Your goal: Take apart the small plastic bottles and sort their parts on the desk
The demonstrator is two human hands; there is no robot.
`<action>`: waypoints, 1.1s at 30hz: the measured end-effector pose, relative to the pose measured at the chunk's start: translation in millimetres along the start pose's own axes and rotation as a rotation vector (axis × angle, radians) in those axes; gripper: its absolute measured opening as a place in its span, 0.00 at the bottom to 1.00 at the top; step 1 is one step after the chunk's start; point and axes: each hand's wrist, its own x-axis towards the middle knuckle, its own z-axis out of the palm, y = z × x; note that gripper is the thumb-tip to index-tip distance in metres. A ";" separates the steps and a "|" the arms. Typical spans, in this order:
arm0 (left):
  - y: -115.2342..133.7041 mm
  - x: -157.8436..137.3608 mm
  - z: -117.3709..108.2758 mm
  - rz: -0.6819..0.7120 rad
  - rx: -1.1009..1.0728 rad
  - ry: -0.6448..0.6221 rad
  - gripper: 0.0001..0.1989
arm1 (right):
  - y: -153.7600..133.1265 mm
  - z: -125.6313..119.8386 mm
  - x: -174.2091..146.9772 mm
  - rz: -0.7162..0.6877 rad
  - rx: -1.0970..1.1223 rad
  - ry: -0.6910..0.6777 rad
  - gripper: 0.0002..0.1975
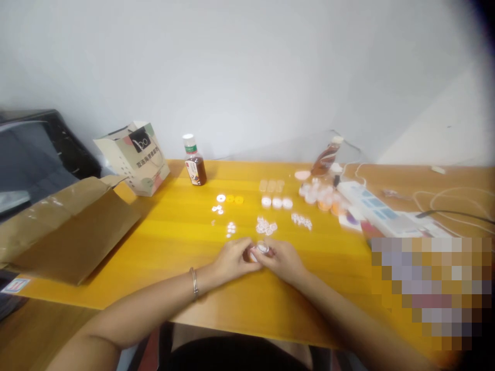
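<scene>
Near the front middle of the table, my left hand [235, 256] and my right hand [281, 258] meet with fingers closed around a small white round piece [263, 248]. Its exact kind is blurred and partly covered by my fingers. Just beyond my hands lie a pile of small white rings [266, 225] and a smaller group of white pieces [231, 228]. Farther back, white round caps [277, 202] form a row, with clear pieces [271, 186] behind them. To the left are a white disc [220, 198] and yellow discs [234, 199]. More small white rings [301, 221] lie to the right.
An open cardboard box [77, 232] and a paper bag [137, 159] stand at left. One dark drink bottle [196, 167] stands at the back; another bottle [327, 158] leans at right. A cluster of pale round pieces [319, 193] sits beside a power strip [377, 208] with cables.
</scene>
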 end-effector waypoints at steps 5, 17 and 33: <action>1.7 1.6 -9.0 0.028 -0.188 -0.193 0.09 | 4.3 -14.2 -0.7 -0.217 0.065 -0.102 0.05; -2.9 3.2 -8.4 -0.001 -0.191 -0.144 0.12 | 2.1 -15.0 -5.5 -0.227 0.228 0.008 0.21; -0.3 2.7 -11.4 0.002 -0.132 -0.062 0.12 | 4.6 -14.1 -4.5 -0.226 0.258 0.072 0.18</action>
